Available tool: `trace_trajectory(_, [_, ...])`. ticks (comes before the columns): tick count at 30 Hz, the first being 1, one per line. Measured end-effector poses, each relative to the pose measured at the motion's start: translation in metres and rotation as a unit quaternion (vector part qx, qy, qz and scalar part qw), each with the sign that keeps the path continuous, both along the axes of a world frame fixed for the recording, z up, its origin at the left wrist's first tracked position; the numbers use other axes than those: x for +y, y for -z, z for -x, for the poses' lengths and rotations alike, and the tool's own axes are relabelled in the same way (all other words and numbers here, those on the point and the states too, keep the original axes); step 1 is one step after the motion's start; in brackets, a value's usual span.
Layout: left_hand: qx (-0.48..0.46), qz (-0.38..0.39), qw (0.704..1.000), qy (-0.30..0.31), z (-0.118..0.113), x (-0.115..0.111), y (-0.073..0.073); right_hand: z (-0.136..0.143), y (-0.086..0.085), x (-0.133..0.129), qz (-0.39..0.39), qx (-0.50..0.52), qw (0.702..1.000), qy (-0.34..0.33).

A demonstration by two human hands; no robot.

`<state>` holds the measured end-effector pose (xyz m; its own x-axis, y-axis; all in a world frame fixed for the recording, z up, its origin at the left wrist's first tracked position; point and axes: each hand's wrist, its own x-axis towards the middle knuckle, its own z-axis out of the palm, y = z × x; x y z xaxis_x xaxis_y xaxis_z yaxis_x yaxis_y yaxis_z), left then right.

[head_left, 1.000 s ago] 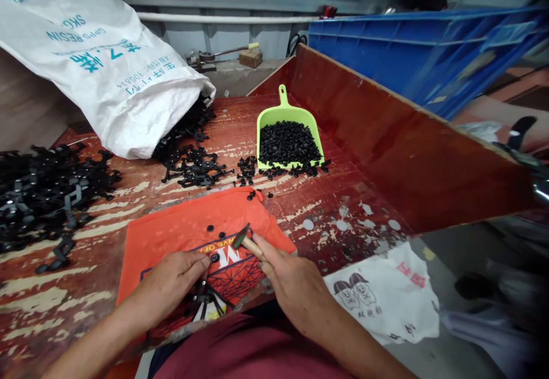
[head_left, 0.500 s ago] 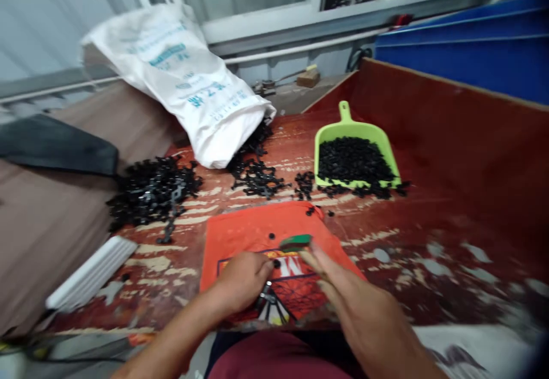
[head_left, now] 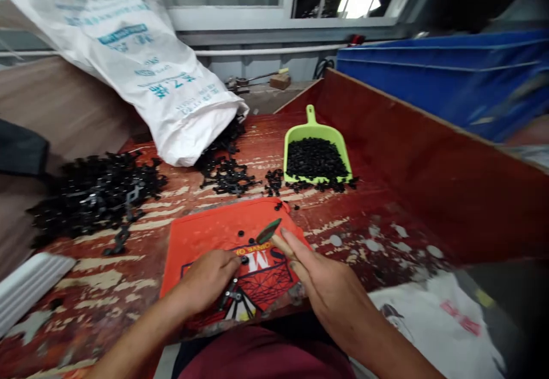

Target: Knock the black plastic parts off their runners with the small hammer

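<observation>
My right hand [head_left: 326, 282] is wrapped round the pale handle of a small knife with a green blade [head_left: 269, 230], which points away to the left above an orange printed cloth [head_left: 193, 236]. On that cloth my left hand [head_left: 208, 279] is closed, thumb and forefinger pinching a small black plastic part [head_left: 244, 260]. Below these fingers lies a branched dark plastic piece [head_left: 232, 294]; whether the hand also holds it, I cannot tell. Several loose black bits, one of them a small round piece [head_left: 241, 234], lie around the blade and toward the cloth's far edge.
Black plastic parts [head_left: 98, 193] are heaped at left. More spill from a white woven sack [head_left: 171, 104]. A lime-green dustpan [head_left: 310, 115] full of small black pieces stands behind the cloth. A red-brown board [head_left: 412, 156] and blue crate [head_left: 429, 82] border the right; a white ridged object [head_left: 36, 282] lies left.
The view has swung right, so the scene sits further left. The knife blade has tilted more steeply. Another black bit shows near the blade. Both hands keep their grip.
</observation>
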<state>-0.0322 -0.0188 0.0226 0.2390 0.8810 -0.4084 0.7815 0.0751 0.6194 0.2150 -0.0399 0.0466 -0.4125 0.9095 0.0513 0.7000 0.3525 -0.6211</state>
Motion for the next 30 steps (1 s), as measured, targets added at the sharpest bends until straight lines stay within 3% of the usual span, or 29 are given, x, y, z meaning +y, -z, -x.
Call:
trace_trajectory(6, [-0.055, 0.068, 0.996, 0.008, 0.010, 0.005, 0.010, -0.005, 0.009, -0.007, 0.030, 0.012, 0.999, -0.011])
trace_trajectory(11, [-0.062, 0.101, 0.993, 0.021, 0.016, 0.008, 0.018, -0.005, 0.005, -0.006, 0.048, 0.043, 0.997, -0.029])
trace_trajectory(18, [0.071, 0.024, 0.996, 0.044, 0.001, 0.003, 0.004, -0.004, 0.017, -0.012, 0.070, 0.042, 0.996, -0.020])
trace_trajectory(25, [-0.034, 0.056, 0.997, 0.031, 0.012, 0.008, 0.011, 0.009, 0.017, -0.013, -0.001, -0.073, 0.997, -0.014])
trace_trajectory(30, [-0.032, 0.060, 0.997, 0.023, 0.012, 0.006, 0.013, 0.017, 0.017, -0.009, -0.019, -0.148, 0.988, -0.049])
